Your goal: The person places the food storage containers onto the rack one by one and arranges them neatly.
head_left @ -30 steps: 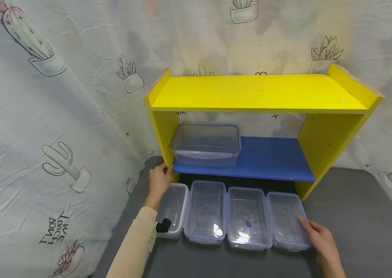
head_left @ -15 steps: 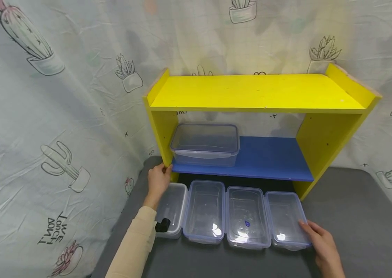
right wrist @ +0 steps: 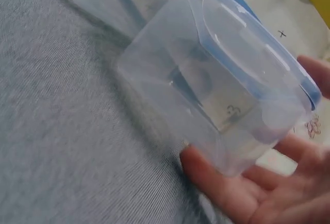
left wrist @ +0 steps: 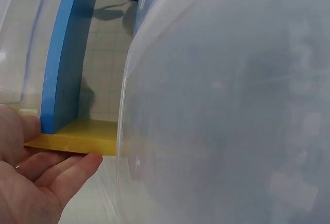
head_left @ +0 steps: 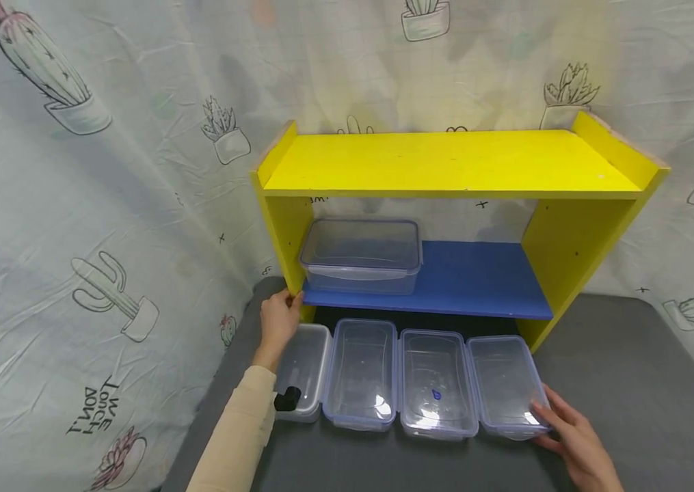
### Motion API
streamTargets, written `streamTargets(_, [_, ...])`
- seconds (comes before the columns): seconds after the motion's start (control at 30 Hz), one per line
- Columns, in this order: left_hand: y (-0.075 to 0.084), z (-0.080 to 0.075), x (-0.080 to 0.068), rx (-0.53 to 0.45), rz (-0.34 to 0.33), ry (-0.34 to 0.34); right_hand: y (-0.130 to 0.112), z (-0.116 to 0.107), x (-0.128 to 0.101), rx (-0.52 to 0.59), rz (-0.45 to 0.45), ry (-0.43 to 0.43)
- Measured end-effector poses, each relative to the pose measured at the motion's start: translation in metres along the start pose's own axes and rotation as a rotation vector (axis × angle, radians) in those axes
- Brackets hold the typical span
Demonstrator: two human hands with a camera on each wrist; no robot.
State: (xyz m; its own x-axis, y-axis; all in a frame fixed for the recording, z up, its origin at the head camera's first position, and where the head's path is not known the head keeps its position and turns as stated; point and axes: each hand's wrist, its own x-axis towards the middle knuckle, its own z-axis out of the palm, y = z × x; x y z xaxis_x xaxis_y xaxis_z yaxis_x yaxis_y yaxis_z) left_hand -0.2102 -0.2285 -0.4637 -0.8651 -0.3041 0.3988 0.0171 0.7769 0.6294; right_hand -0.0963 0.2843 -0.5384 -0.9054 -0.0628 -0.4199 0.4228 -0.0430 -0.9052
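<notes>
At the right end of a row of clear food containers, my right hand holds the rightmost food container by its near right corner. The thumb lies over the blue-rimmed lid; in the right wrist view, fingers reach round the side and beneath the base of this food container. My left hand grips the front edge of the yellow left side panel of a shelf unit, just beside the blue shelf board. The left wrist view shows this hand with its fingers along the outer face of the yellow panel.
A large lidded container stands on the blue board's left part. Below, a white-rimmed container and two blue-rimmed containers, one tall and one with a blue drop mark, sit side by side on the dark grey tabletop.
My right hand has shifted its hold on the rightmost container, its thumb further over the lid and fingers spread lower. That container has moved slightly up in view. The left hand keeps its place.
</notes>
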Motion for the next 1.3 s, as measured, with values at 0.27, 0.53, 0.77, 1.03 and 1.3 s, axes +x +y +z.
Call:
streamTargets(0.27, [0.000, 0.002, 0.000, 0.006, -0.015, -0.013, 0.019, -0.012, -0.003, 0.195, -0.264, -0.208])
streamTargets(0.53, [0.002, 0.002, 0.000, 0.004, -0.035, -0.028, 0.020, -0.012, -0.003, 0.218, -0.213, -0.136])
streamTargets(0.77, [0.001, 0.002, 0.000, 0.009, -0.036, -0.016, 0.022, -0.013, -0.004, 0.355, -0.342, -0.292])
streamTargets(1.03, [0.001, 0.001, 0.002, 0.010, -0.030, -0.008, 0.020, -0.011, -0.006, 0.462, -0.460, -0.442])
streamTargets(1.3, [0.001, 0.000, 0.002, 0.007, -0.031, -0.013, 0.017, -0.010, -0.009, 0.479, -0.524, -0.495])
